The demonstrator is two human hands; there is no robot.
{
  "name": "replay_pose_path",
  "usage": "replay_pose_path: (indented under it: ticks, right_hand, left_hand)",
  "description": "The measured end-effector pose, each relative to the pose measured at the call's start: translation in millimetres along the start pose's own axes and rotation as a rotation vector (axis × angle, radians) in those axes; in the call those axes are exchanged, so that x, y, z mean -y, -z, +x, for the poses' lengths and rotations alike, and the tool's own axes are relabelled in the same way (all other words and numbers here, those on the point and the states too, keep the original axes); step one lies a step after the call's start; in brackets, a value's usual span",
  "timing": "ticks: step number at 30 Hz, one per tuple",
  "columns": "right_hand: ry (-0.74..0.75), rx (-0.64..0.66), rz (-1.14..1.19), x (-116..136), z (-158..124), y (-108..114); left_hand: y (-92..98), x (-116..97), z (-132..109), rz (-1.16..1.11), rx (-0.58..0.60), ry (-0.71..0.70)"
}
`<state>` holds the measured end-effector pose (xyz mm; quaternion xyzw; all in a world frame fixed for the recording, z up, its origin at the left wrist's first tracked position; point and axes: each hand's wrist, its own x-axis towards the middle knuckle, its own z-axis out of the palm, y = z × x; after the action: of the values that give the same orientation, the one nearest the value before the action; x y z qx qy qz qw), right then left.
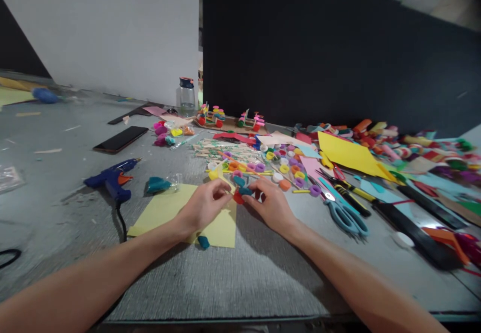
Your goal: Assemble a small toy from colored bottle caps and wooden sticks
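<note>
The right hand point(273, 203) pinches a small craft piece point(245, 191) with teal and red parts between thumb and fingers, near the far right corner of a pale yellow sheet point(158, 217). The left hand point(206, 201) has thumb and fingertips drawn together just beside it; whether they grip anything, I cannot tell. A teal scrap point(203, 242) lies at the sheet's near edge

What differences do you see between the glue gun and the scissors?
The glue gun is dark blue with an orange trigger; the scissors have grey-blue handles. The glue gun has a black cord; the scissors have none. The glue gun lies at left, the scissors at right. Both rest on the table, unheld.
</note>
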<state>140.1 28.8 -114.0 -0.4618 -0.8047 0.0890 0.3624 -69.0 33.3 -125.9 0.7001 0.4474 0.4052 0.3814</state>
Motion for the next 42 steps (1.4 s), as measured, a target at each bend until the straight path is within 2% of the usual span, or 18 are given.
replay_pose_path:
  ticks: [7, 10, 16, 20, 23, 27, 30, 34, 38, 42]
  right_hand:
    - [0.271, -0.038, -0.161, -4.1, -1.8, 1.6]
    - [0.310, -0.062, -0.096, -3.5, -3.5, 1.8]
    - [0.122, -0.021, 0.111, 2.4, -3.9, 1.6]
    - [-0.034, -0.015, 0.255, 6.7, -3.5, 1.4]
    - [-0.030, 0.020, 0.342, 11.9, -7.7, 2.7]
    - [0.047, 0.098, 0.311, 19.3, -17.1, 7.0]
    - [-0.014, 0.132, 0.326, 22.7, -21.7, 11.3]
    - [-0.152, 0.194, 0.475, 24.7, -22.3, 14.8]
    - [-0.297, 0.197, 0.651, 25.0, -21.0, 14.1]
    - [-0.342, 0.201, 0.714, 24.0, -21.9, 11.4]
  left_hand:
    - [-0.1, -1.1, 0.3, 0.054, 0.006, 0.009]
    - [2.1, -5.0, -1.4, 0.037, 0.012, -0.032]
    - [2.9, -14.7, -6.5, 0.163, 0.029, -0.203]
    - [1.0, -15.5, -7.0, 0.198, 0.010, -0.196]
    - [1.6, -18.4, -9.5, 0.160, 0.013, -0.204]
    - [2.7, -25.3, -17.7, 0.169, 0.068, -0.293]
    - [2.2, -26.8, -22.6, 0.228, 0.082, -0.328]
    - [2.0, -26.0, -23.4, 0.262, 0.108, -0.309]
    - [3.2, -30.1, -22.9, 0.208, 0.062, -0.270]
    - [2.6, -34.6, -24.0, 0.185, 0.113, -0.185]
